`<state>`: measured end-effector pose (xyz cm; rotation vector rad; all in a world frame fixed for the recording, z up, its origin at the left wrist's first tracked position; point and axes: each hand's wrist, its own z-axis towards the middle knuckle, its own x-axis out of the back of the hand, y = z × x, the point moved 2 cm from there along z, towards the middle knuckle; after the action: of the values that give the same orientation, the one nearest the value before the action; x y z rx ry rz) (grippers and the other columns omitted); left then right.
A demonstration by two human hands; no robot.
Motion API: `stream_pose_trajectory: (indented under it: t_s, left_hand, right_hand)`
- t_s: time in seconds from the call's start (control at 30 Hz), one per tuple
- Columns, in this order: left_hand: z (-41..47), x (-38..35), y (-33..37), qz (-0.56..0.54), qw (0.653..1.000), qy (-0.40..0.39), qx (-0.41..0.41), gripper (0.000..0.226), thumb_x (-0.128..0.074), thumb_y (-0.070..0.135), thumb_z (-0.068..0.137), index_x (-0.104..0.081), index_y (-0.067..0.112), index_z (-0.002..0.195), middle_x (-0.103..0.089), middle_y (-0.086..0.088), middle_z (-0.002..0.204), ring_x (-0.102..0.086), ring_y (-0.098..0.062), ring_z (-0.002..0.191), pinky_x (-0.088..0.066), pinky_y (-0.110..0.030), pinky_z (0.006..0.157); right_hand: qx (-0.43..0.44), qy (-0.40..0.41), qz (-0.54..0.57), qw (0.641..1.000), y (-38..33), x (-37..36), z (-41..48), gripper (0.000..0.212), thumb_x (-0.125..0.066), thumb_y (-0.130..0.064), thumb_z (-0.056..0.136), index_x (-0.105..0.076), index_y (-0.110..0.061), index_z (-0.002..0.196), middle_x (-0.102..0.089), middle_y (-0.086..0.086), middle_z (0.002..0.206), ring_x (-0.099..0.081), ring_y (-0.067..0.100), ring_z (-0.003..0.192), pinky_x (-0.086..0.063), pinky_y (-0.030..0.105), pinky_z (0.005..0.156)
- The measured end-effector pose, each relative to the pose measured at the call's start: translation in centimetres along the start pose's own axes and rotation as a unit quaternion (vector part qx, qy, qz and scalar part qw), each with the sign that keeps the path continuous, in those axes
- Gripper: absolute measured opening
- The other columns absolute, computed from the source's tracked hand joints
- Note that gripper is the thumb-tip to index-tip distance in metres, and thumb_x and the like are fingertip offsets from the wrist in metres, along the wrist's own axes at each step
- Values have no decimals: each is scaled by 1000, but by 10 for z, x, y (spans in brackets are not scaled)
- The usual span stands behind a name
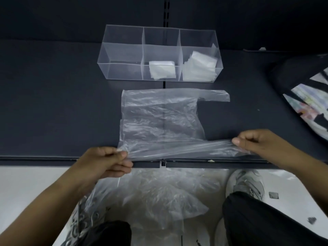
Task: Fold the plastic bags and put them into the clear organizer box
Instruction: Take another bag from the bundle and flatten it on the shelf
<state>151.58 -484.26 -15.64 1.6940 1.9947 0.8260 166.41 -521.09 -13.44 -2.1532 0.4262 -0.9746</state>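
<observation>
Bag [159,118]: clear, crinkled plastic, spread flat on the dark shelf [53,112], just in front of the box; one handle strip runs out to the right along its far edge. Its near edge is drawn into a taut band between both hands, above the shelf's front lip. Left hand [110,162]: fingers curled, thumb and forefinger pinching the bag's near-left corner. Right hand [257,142]: fingers curled, pinching the right end of the stretched band. Box [122,71]: clear, three compartments in a row, standing at the back of the shelf. The left compartment shows no contents; the middle one holds a folded white bundle [162,69] at its front; the right one holds a stack of folded bags [200,66], the top ones tilted. Loose bags [159,196]: a crumpled clear heap on the pale floor below the shelf edge, between the person's shoes. Patterned item [305,103]: dark with multicoloured panels, at the shelf's right edge, well apart from the bag.
</observation>
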Motion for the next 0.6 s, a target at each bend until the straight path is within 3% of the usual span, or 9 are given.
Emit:
stream_pose_trajectory:
  t_s: [0.13,0.27,0.3,0.37,0.4,0.43,0.47,0.53,0.6]
  left_hand:
    - [-6,-7,-5,34,999,-16,11,15,-65,14,88,-65,0,93,-74,-18,83,-73,-27,71,-54,-22,52]
    - [-16,-2,2,196,980,13,-9,20,-74,21,82,-62,6,87,-71,-12,63,-68,-24,52,-48,-23,42]
    - [-16,1,7,286,954,71,-55,20,-74,29,81,-61,14,81,-69,-5,57,-65,-19,47,-44,-22,40]
    - [-17,-3,23,410,854,232,-222,20,-69,34,84,-56,23,73,-64,5,55,-58,-11,46,-40,-22,44]
    - [-20,-13,33,412,809,274,-318,14,-64,29,88,-57,24,78,-65,8,65,-58,-10,53,-42,-22,50]
    - [-17,-26,37,399,786,277,-384,5,-57,23,93,-61,21,90,-67,4,82,-61,-14,67,-46,-24,61]
    - [-11,-39,39,397,779,262,-409,17,-51,18,97,-63,15,107,-67,-3,104,-64,-21,89,-48,-28,80]
    - [9,-60,36,441,779,201,-398,40,-42,18,101,-46,4,139,-46,-15,143,-41,-28,134,-24,-30,113]
    - [29,-66,28,524,755,178,-351,56,-23,34,104,-17,5,151,-15,-11,159,-10,-22,148,0,-32,120]
  right_hand:
    - [-80,102,52,990,14,3,-7,11,-76,-16,79,-65,-16,79,-69,9,62,-56,9,49,-45,12,52]
    - [-181,196,-140,954,15,12,-11,24,-78,-19,77,-64,-13,96,-65,4,78,-62,20,77,-43,29,65]
    - [-166,237,-197,937,6,13,-10,30,-77,-20,77,-63,-13,102,-62,7,88,-59,27,87,-44,33,73]
    - [-57,315,-245,915,-25,-1,-3,36,-73,-17,79,-62,-12,113,-55,15,106,-54,35,102,-44,41,92]
    - [14,325,-248,913,-46,-17,3,37,-70,-15,81,-61,-12,116,-53,17,114,-52,36,108,-40,41,99]
    - [80,299,-241,920,-68,-37,12,38,-66,-14,85,-59,-11,122,-51,17,124,-49,34,117,-35,38,105]
    - [135,242,-224,934,-88,-61,22,41,-60,-16,89,-54,-11,130,-47,14,136,-43,30,127,-29,35,110]
    - [207,121,-209,948,-116,-107,44,49,-48,-22,98,-38,-12,145,-30,8,154,-24,22,143,-13,31,119]
    - [238,77,-251,935,-120,-136,66,54,-39,-28,102,-24,-13,151,-17,6,160,-10,19,148,-3,32,121]
